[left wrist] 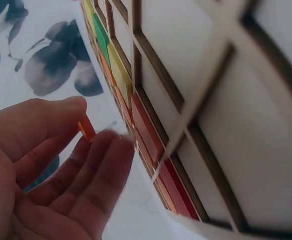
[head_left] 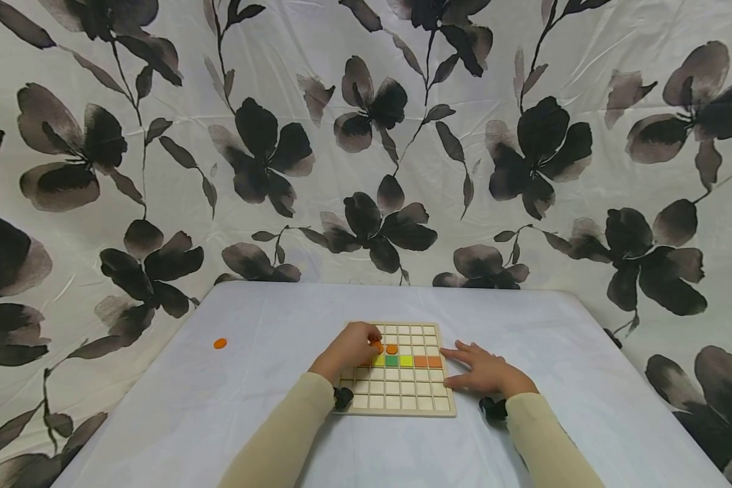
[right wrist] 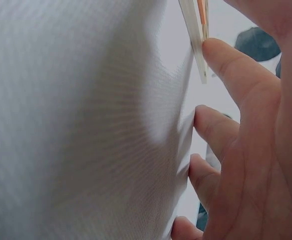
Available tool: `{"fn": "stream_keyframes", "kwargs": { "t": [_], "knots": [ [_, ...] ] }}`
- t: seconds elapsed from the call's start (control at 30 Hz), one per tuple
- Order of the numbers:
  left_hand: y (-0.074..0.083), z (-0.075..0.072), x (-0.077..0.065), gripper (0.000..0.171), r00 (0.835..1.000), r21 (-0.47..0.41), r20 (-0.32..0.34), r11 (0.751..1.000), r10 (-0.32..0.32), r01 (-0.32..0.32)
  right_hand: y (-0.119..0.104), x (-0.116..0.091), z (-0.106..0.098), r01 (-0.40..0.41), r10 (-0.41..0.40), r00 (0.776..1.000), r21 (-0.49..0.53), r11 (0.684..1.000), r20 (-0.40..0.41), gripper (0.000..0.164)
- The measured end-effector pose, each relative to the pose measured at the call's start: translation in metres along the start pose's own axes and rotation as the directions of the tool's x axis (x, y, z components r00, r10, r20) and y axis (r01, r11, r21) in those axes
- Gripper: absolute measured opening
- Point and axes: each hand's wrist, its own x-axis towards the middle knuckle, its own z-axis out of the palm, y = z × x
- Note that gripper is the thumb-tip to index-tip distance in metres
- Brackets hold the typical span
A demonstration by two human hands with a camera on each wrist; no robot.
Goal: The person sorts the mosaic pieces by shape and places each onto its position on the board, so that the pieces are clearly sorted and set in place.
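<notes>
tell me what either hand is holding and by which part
The left hand pinches a small orange piece by its edges between thumb and fingertips. The right hand holds nothing.

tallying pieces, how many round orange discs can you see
3, maybe more under the hand. One disc on the table far left of the board; one on the board above the coloured row; one pinched in the left hand, at.

Lone orange disc (head_left: pixel 220 343) on pale tablecloth (head_left: pixel 158 407)
</notes>
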Motion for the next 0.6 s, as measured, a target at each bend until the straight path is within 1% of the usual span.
{"fn": "stream_keyframes", "kwargs": {
  "t": [0.1, 0.3, 0.37, 0.47, 0.6],
  "knots": [
    [0.004, 0.002, 0.001, 0.027, 1.000, -0.012, 0.013, 1.000, 0.006, -0.006, 0.000, 0.000, 0.000, -0.002, 0.002, 1.000, 0.000, 1.000, 0.000, 0.079],
    [0.008, 0.008, 0.006, 0.026, 0.999, 0.021, 0.012, 0.999, 0.041, -0.041, 0.001, 0.002, 0.001, 0.000, 0.000, 1.000, -0.008, 1.000, -0.004, 0.080],
    [0.010, 0.010, 0.007, 0.027, 0.999, 0.019, 0.012, 0.999, 0.049, -0.049, 0.003, 0.003, 0.002, 0.002, -0.002, 1.000, -0.013, 1.000, -0.006, 0.080],
    [0.014, 0.012, 0.008, 0.027, 0.999, 0.010, 0.017, 0.999, 0.050, -0.050, 0.004, 0.004, 0.002, 0.003, -0.003, 1.000, -0.016, 1.000, -0.008, 0.080],
    [0.018, 0.016, 0.012, 0.028, 0.998, 0.032, 0.030, 0.998, 0.046, -0.047, 0.005, 0.004, 0.003, 0.004, -0.004, 1.000, -0.012, 1.000, -0.007, 0.080]
  ]
}}
